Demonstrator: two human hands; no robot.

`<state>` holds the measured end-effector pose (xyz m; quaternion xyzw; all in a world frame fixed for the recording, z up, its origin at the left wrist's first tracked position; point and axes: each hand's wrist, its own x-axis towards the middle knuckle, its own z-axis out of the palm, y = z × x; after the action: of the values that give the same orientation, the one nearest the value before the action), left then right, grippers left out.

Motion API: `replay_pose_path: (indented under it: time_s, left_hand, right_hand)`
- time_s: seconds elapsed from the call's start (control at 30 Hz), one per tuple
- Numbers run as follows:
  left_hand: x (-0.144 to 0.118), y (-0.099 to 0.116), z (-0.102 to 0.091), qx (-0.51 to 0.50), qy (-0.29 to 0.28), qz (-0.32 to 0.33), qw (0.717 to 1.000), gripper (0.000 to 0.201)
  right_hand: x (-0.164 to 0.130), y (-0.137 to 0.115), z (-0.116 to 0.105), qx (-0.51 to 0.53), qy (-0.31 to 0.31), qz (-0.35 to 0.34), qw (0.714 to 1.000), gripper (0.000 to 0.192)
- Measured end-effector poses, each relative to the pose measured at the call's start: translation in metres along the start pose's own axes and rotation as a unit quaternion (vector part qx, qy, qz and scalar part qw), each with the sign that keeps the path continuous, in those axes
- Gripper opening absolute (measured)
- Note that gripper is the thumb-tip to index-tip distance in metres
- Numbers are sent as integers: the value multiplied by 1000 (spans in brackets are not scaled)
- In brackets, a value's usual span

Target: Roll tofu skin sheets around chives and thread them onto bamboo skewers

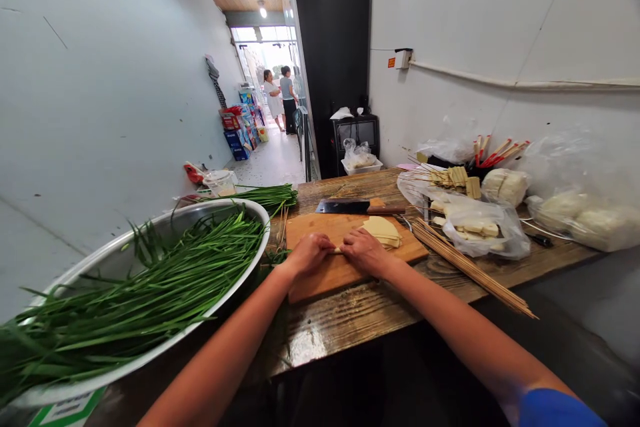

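Both arms reach to the cutting board, left hand and right hand pinching a tofu-skin roll that could unroll if either grip slackens.

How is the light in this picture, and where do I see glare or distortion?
Head view: even indoor light on the hands; the left hand and right hand are sharp on the board. The doorway is overexposed. The wet table shows glare. The wide lens bends the bowl and the walls at the edges.
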<state>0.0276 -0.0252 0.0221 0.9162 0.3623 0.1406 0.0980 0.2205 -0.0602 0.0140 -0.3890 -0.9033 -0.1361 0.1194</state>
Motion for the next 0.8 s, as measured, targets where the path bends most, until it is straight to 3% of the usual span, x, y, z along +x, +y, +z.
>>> replay_pose_path:
  time_s: [0.2,0.37,0.8]
  left_hand:
    - [-8,4,10,77,61,27,995,24]
    - [-5,-2,13,80,71,61,992,26]
    - [-1,-4,10,87,75,76,991,29]
  right_hand:
    - [7,11,-3,81,-38,15,996,25]
    - [9,20,2,116,-44,20,992,27]
    - [11,6,0,-26,-54,0,998,26]
